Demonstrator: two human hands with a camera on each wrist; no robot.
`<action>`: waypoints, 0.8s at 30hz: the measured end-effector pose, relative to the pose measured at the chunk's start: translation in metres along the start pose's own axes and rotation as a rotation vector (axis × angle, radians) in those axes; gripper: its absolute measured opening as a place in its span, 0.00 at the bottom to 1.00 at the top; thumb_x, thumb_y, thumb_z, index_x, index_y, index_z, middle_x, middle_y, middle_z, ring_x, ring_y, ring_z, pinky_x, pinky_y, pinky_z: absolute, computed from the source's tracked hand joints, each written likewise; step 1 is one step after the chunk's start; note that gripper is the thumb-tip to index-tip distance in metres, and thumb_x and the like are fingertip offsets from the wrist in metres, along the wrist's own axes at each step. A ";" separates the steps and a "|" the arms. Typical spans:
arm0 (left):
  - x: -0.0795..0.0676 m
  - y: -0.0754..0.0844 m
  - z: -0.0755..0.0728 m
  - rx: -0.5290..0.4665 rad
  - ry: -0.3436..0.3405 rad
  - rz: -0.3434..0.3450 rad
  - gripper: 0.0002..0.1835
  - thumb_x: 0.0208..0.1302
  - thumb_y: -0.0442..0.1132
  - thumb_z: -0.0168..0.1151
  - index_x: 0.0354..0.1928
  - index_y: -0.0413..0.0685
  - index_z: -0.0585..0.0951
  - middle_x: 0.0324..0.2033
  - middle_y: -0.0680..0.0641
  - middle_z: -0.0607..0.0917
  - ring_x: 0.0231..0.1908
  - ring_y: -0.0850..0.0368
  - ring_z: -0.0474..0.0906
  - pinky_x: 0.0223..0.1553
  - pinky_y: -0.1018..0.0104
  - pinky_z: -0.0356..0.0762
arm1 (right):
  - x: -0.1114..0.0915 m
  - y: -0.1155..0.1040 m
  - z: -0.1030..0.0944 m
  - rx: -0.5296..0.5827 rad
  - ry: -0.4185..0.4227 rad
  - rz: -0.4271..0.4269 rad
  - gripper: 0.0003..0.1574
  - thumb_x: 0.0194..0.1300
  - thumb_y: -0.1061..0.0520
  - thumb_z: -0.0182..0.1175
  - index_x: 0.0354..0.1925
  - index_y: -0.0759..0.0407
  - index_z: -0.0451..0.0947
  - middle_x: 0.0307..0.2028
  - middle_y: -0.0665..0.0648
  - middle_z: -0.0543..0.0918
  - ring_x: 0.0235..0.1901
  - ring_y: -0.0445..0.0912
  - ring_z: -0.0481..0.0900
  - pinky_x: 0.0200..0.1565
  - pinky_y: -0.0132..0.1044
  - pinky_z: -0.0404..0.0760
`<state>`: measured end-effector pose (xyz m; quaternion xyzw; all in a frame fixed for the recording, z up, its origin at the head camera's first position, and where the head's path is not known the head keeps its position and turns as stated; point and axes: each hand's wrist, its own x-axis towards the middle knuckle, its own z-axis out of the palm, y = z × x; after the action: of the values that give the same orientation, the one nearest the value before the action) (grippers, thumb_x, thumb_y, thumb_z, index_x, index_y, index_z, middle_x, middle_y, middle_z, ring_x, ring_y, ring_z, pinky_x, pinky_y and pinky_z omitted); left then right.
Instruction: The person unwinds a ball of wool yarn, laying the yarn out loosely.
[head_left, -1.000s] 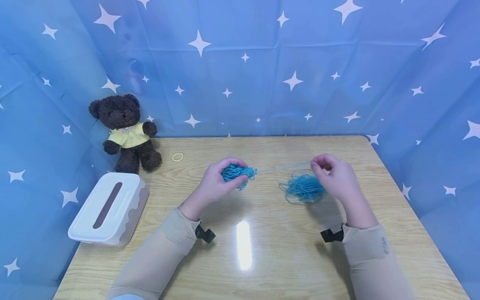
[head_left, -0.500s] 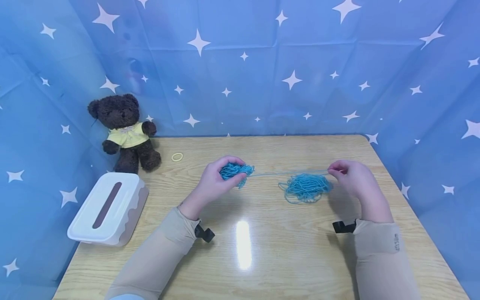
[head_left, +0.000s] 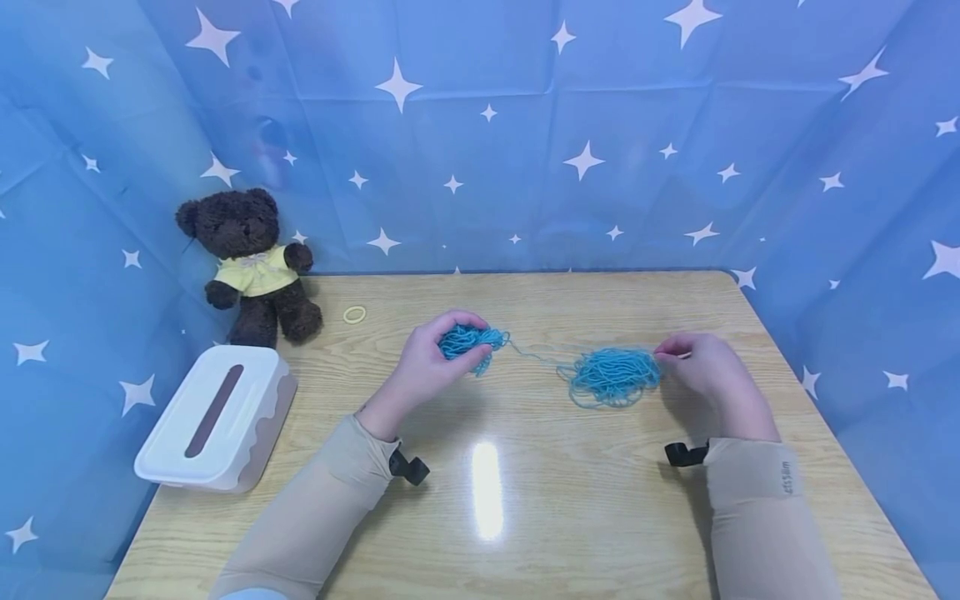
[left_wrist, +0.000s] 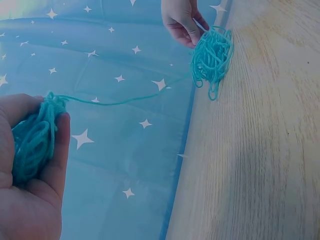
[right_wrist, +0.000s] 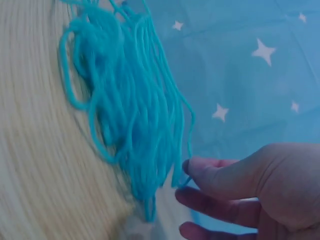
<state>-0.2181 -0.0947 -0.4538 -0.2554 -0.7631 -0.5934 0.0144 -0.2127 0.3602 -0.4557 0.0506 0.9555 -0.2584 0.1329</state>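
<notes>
My left hand (head_left: 431, 358) grips a bundle of blue yarn (head_left: 467, 342) between thumb and fingers, above the table. In the left wrist view the looped strands of this bundle (left_wrist: 35, 137) stick out past the fingertips. From it one strand (left_wrist: 120, 102) sags across to a loose yarn pile (head_left: 613, 377) lying on the table at the right. My right hand (head_left: 708, 371) is at the right end of that pile. Seen from the right wrist, its thumb and forefinger pinch a single strand at the edge of the pile (right_wrist: 135, 100).
A white lidded box (head_left: 210, 417) with a slot stands at the left of the wooden table (head_left: 570, 517). Behind it sits a brown teddy bear (head_left: 255, 267) in a yellow shirt. A small yellow ring (head_left: 355, 314) lies near the bear. Star-patterned blue cloth (head_left: 525, 125) surrounds the table.
My right hand has moved right, drawing the strand straight over the pile, then dropped slightly to the pile's right end. The strand between the hands now hangs slack. My left hand has hardly moved.
</notes>
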 end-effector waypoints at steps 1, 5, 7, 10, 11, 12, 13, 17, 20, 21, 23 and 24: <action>0.000 0.000 0.000 0.002 -0.002 0.002 0.15 0.73 0.41 0.75 0.58 0.56 0.86 0.55 0.49 0.91 0.49 0.54 0.89 0.50 0.65 0.89 | -0.001 -0.005 0.001 -0.007 -0.005 -0.007 0.27 0.85 0.42 0.58 0.68 0.58 0.82 0.68 0.72 0.82 0.65 0.70 0.79 0.61 0.69 0.79; 0.000 0.001 0.002 0.008 -0.006 0.027 0.15 0.73 0.40 0.75 0.58 0.54 0.86 0.55 0.48 0.91 0.49 0.54 0.89 0.50 0.65 0.89 | -0.008 -0.035 0.011 -0.030 0.050 -0.102 0.29 0.87 0.41 0.54 0.72 0.56 0.79 0.69 0.71 0.82 0.67 0.71 0.79 0.63 0.72 0.79; -0.001 0.002 0.002 0.007 -0.010 0.037 0.15 0.72 0.40 0.75 0.58 0.53 0.86 0.54 0.47 0.91 0.48 0.54 0.89 0.50 0.65 0.89 | -0.012 -0.056 0.022 0.014 0.106 -0.202 0.30 0.88 0.40 0.53 0.73 0.55 0.79 0.70 0.69 0.82 0.68 0.70 0.79 0.65 0.72 0.79; -0.001 0.004 0.004 0.004 -0.022 0.042 0.15 0.72 0.39 0.76 0.57 0.52 0.86 0.54 0.46 0.91 0.48 0.54 0.89 0.49 0.66 0.90 | -0.018 -0.092 0.047 0.113 0.179 -0.374 0.29 0.86 0.40 0.56 0.72 0.53 0.80 0.70 0.63 0.84 0.70 0.66 0.80 0.68 0.68 0.79; -0.001 0.004 0.004 0.002 -0.027 0.040 0.15 0.72 0.39 0.76 0.57 0.53 0.86 0.53 0.46 0.91 0.48 0.54 0.89 0.49 0.65 0.90 | -0.020 -0.103 0.057 0.147 0.188 -0.430 0.29 0.86 0.40 0.57 0.72 0.53 0.80 0.70 0.61 0.84 0.70 0.64 0.81 0.68 0.67 0.80; -0.001 0.004 0.004 -0.001 -0.032 0.039 0.14 0.72 0.39 0.75 0.57 0.53 0.86 0.53 0.47 0.91 0.48 0.54 0.89 0.50 0.65 0.90 | -0.023 -0.114 0.066 0.179 0.193 -0.480 0.28 0.85 0.41 0.58 0.72 0.53 0.80 0.70 0.60 0.84 0.70 0.62 0.81 0.68 0.66 0.82; -0.001 0.004 0.004 -0.002 -0.038 0.038 0.14 0.73 0.39 0.75 0.57 0.54 0.86 0.53 0.48 0.91 0.48 0.54 0.89 0.50 0.64 0.90 | -0.026 -0.124 0.075 0.203 0.194 -0.514 0.27 0.85 0.42 0.60 0.72 0.52 0.81 0.70 0.58 0.85 0.70 0.60 0.82 0.68 0.64 0.82; 0.000 0.004 0.005 -0.004 -0.055 0.052 0.15 0.73 0.39 0.75 0.58 0.54 0.86 0.53 0.48 0.91 0.49 0.55 0.90 0.51 0.62 0.91 | -0.034 -0.147 0.099 0.286 0.177 -0.593 0.27 0.83 0.44 0.63 0.73 0.50 0.81 0.68 0.53 0.87 0.70 0.56 0.83 0.68 0.62 0.84; 0.000 0.003 0.006 -0.006 -0.067 0.066 0.15 0.73 0.38 0.75 0.58 0.53 0.86 0.53 0.47 0.91 0.49 0.54 0.90 0.52 0.62 0.92 | -0.035 -0.152 0.110 0.333 0.172 -0.580 0.27 0.83 0.44 0.64 0.72 0.50 0.81 0.64 0.51 0.90 0.69 0.55 0.84 0.69 0.62 0.84; 0.000 0.003 0.006 -0.007 -0.070 0.068 0.15 0.72 0.38 0.75 0.58 0.52 0.86 0.53 0.47 0.92 0.48 0.54 0.90 0.51 0.62 0.92 | -0.035 -0.153 0.113 0.345 0.182 -0.573 0.26 0.82 0.44 0.64 0.71 0.50 0.82 0.63 0.51 0.90 0.68 0.54 0.85 0.67 0.61 0.85; -0.001 0.003 0.007 -0.010 -0.075 0.064 0.15 0.72 0.37 0.75 0.58 0.52 0.86 0.53 0.46 0.92 0.48 0.54 0.90 0.51 0.62 0.92 | -0.035 -0.153 0.118 0.359 0.214 -0.568 0.24 0.82 0.45 0.65 0.68 0.51 0.85 0.60 0.52 0.92 0.66 0.54 0.87 0.63 0.61 0.88; -0.001 0.003 0.007 -0.007 -0.074 0.064 0.15 0.72 0.38 0.75 0.58 0.52 0.86 0.53 0.46 0.92 0.48 0.54 0.90 0.51 0.63 0.92 | -0.035 -0.154 0.119 0.362 0.232 -0.571 0.22 0.81 0.45 0.66 0.66 0.51 0.86 0.58 0.52 0.93 0.64 0.54 0.88 0.60 0.60 0.89</action>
<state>-0.2142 -0.0881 -0.4536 -0.3016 -0.7524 -0.5856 0.0040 -0.1772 0.1666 -0.4707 -0.1669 0.8786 -0.4426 -0.0654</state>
